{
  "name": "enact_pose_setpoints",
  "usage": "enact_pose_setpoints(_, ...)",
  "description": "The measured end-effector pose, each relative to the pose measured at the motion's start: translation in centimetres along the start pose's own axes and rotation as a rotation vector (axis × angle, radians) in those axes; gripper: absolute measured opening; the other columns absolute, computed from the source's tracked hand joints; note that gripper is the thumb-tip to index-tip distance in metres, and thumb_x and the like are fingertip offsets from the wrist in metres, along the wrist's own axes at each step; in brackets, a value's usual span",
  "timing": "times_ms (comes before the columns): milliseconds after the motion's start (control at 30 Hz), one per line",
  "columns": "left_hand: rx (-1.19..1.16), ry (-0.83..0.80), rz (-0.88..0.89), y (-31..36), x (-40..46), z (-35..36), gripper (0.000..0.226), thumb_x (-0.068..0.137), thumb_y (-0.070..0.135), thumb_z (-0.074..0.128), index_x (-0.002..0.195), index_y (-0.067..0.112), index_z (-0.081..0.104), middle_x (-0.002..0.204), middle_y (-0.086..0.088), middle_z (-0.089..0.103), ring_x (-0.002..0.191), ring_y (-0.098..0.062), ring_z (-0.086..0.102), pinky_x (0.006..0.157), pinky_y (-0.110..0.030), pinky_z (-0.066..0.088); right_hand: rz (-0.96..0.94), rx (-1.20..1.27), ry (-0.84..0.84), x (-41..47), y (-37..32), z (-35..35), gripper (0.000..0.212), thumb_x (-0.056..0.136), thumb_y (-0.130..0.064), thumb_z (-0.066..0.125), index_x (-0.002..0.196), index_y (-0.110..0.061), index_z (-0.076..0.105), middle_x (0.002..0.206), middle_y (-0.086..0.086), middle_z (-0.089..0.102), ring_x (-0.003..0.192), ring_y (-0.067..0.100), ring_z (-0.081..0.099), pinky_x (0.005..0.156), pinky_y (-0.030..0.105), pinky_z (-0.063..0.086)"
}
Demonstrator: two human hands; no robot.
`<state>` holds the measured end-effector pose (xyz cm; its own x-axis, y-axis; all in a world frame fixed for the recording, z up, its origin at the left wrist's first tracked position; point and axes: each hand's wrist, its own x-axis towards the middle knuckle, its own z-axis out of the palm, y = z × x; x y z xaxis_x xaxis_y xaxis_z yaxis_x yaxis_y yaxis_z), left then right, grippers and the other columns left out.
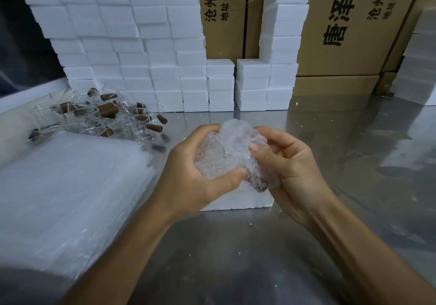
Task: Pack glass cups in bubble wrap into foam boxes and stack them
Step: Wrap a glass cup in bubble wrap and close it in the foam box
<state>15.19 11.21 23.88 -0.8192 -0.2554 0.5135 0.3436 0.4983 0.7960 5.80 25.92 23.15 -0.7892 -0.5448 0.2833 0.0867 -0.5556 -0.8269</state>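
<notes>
A cup (230,156) wrapped in bubble wrap sat between both hands, held above the near middle of the steel counter (236,245). The left hand (195,175) curled round the bundle's left side, its thumb pressed across the lower front. The right hand (285,163) gripped the right side, thumb pushed into the wrap near the top, fingers hidden behind it. A brown handle showed dimly through the wrap at the bundle's lower right. Just beneath the bundle a foam box (236,201) stood on the counter, mostly hidden by the hands.

To the left lay a stack of bubble sheets (70,198). Beyond it, a heap of bare glass cups (106,118) with brown handles lay jumbled at the far left. Along the far edge rose stacked foam boxes (141,68), with cardboard cartons (342,33) printed in black characters behind and to the right.
</notes>
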Motion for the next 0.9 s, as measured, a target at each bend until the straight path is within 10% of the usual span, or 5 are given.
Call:
enact_pose_setpoints(133, 0.155, -0.017, 0.055, 0.1, -0.2, 0.0, 0.058, 0.062, 0.039, 0.086, 0.114, 0.030, 0.061, 0.096, 0.010, 0.067, 0.086, -0.015, 0.067, 0.070, -0.030, 0.056, -0.167, -0.272, -0.005, -0.3, 0.8, 0.2, 0.028, 0.071, 0.013, 0.072, 0.073, -0.015, 0.075, 0.083, 0.004, 0.077, 0.075, 0.015, 0.072, 0.068, 0.025, 0.058)
enact_pose_setpoints(633, 0.214, -0.095, 0.048, 0.1, -0.2, -0.2, 0.069, 0.059, 0.038, 0.087, 0.113, 0.035, 0.042, 0.083, 0.002, 0.065, 0.065, -0.018, 0.065, 0.051, -0.033, 0.054, -0.382, -0.741, -0.118, -0.6, 1.1, -0.2, 0.042, 0.080, 0.016, 0.070, 0.080, -0.026, 0.076, 0.077, -0.020, 0.074, 0.080, 0.000, 0.072, 0.077, 0.016, 0.054)
enact_pose_setpoints(900, 0.049, -0.189, -0.030, 0.3, 0.0, -0.7, 0.068, 0.053, 0.036, 0.087, 0.108, 0.021, 0.051, 0.076, -0.004, 0.067, 0.067, -0.030, 0.063, 0.059, -0.045, 0.052, -0.160, -0.642, -0.461, -1.3, 0.4, 0.7, 0.030, 0.072, -0.002, 0.038, 0.068, 0.026, 0.049, 0.070, 0.038, 0.047, 0.071, 0.051, 0.043, 0.066, 0.057, 0.039)
